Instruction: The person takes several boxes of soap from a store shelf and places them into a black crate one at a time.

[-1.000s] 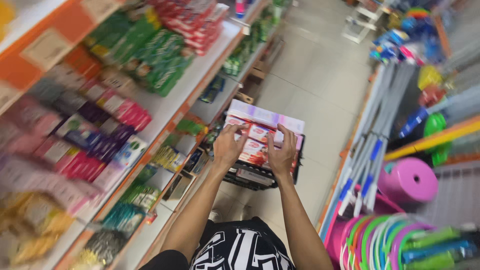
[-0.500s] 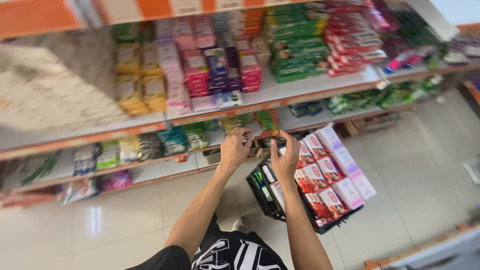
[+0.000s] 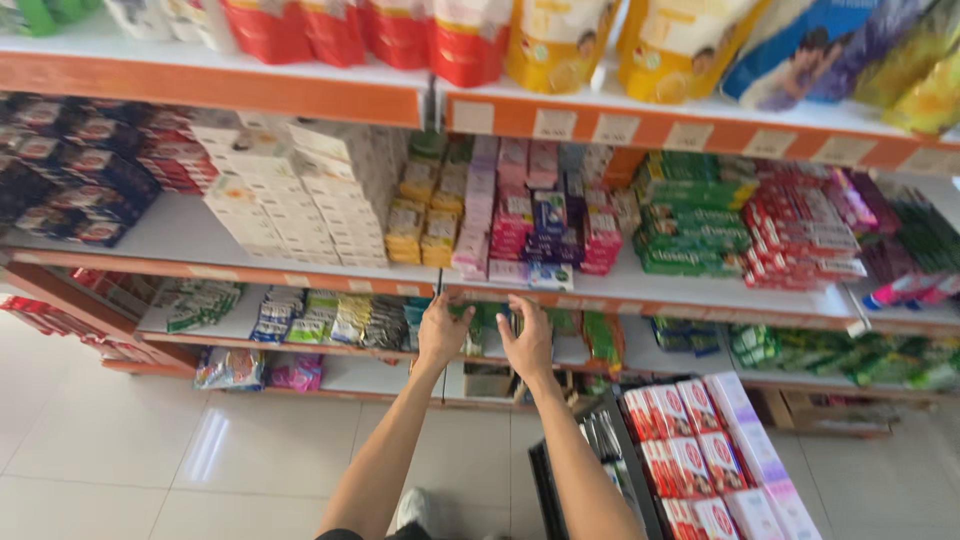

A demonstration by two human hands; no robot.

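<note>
Before the orange shelf edge (image 3: 560, 290) we see our left hand (image 3: 443, 335) and right hand (image 3: 527, 342) raised side by side, fingers loosely spread, gripping nothing. Just above them stand pink and blue boxes (image 3: 530, 232), with green packets (image 3: 600, 335) behind. Below our right hand sits a black basket (image 3: 600, 450) of red-and-pink boxes (image 3: 700, 450).

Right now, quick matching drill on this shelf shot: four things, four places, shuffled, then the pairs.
1. red soft pouches
2. white flat boxes
3. black shopping basket
4. green long cartons

A. middle shelf, right of the hands
B. top shelf, left
C. floor, lower right
D. middle shelf, left of the hands

Pairs: 1-B, 2-D, 3-C, 4-A
</note>
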